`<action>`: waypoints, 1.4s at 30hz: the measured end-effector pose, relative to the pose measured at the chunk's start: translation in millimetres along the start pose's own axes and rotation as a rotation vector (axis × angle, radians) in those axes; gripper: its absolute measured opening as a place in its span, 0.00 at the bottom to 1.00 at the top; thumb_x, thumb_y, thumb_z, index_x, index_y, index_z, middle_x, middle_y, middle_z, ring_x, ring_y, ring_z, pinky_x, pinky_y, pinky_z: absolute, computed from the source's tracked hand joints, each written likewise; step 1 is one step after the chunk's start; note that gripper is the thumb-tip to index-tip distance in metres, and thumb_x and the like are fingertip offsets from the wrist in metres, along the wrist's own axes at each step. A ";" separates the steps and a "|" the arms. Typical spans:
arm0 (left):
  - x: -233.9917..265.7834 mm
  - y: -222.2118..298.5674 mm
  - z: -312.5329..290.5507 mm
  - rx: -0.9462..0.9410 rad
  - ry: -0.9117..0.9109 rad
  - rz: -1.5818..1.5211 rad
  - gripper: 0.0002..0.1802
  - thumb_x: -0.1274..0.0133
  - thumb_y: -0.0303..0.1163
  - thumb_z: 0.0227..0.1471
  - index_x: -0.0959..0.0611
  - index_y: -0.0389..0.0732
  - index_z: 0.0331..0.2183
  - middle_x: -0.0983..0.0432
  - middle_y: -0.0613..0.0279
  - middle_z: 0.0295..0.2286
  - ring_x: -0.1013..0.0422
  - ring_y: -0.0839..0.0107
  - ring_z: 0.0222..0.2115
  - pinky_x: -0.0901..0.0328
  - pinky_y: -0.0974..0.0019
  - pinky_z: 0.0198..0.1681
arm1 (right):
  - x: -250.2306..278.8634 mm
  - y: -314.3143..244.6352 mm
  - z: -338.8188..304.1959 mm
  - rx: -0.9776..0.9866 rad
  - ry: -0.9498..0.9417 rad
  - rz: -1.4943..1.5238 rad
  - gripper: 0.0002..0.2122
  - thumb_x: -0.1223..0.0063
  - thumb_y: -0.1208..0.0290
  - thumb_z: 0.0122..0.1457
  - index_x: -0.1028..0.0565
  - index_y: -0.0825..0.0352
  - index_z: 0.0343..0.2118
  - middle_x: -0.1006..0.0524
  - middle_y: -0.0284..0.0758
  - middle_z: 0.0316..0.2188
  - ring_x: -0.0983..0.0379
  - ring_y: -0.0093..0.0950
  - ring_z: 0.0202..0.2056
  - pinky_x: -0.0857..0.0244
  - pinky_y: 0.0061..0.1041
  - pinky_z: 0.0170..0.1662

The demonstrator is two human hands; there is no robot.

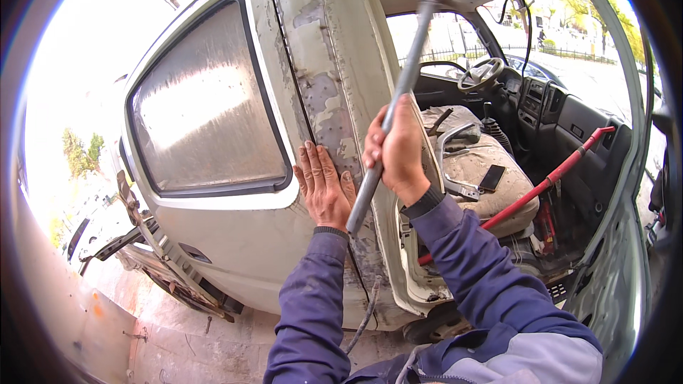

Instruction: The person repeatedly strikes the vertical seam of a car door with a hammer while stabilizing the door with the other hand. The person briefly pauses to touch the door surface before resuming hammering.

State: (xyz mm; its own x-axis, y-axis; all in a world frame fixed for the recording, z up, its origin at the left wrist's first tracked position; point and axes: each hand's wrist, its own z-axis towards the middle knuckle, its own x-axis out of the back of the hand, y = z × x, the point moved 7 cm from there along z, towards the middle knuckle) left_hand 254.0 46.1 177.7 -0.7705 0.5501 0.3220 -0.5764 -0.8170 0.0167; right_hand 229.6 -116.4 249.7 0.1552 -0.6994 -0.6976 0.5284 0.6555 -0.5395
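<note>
My right hand (397, 148) is wrapped round the grey shaft of a hammer (416, 46), raised in front of the door pillar. Its slim head is at the top, near the cab roof, and the shaft's lower end sticks out below my fist. Flat against the truck cab's body lies my left hand (326, 186), its fingers stretched out and pointing up. It rests beside the dark seam on the scraped, patchy pillar panel (324, 92), just right of the side window (210, 103).
Through the open doorway I see a dirty seat (491, 171) with a black phone (492, 178) and a bent grey metal piece (448, 153) on it. A red bar (548, 179) slants across the doorway. A grey hose (370, 309) hangs below the panel.
</note>
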 end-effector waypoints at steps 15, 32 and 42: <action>8.4 6.9 1.3 -0.026 0.025 -0.041 0.40 0.55 0.36 0.71 0.43 0.29 0.76 0.52 0.39 0.77 0.57 0.43 0.79 0.66 0.40 0.80 | 8.1 -13.5 3.2 -0.044 0.020 0.018 0.29 0.63 0.33 0.77 0.34 0.60 0.36 0.36 0.26 0.19 0.39 0.20 0.14 0.38 0.27 0.16; 6.6 6.1 0.3 -0.015 0.038 -0.048 0.37 0.60 0.39 0.75 0.42 0.29 0.76 0.51 0.40 0.77 0.57 0.44 0.79 0.65 0.41 0.80 | -2.0 4.7 -11.7 -0.197 -0.207 -0.193 0.27 0.60 0.36 0.78 0.33 0.60 0.38 0.35 0.25 0.19 0.40 0.18 0.14 0.40 0.24 0.16; 2.8 2.8 -1.6 -0.005 -0.002 -0.004 0.41 0.53 0.36 0.69 0.43 0.29 0.76 0.52 0.40 0.77 0.57 0.44 0.79 0.66 0.41 0.80 | 27.4 -20.0 10.3 0.086 -0.014 0.128 0.28 0.65 0.32 0.77 0.33 0.56 0.39 0.40 0.22 0.20 0.40 0.16 0.16 0.39 0.26 0.18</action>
State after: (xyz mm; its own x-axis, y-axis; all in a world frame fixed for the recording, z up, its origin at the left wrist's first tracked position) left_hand 249.7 45.6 177.1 -0.7674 0.5533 0.3239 -0.5811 -0.8137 0.0135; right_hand 231.9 -151.7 246.2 0.2374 -0.6163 -0.7509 0.5729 0.7131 -0.4042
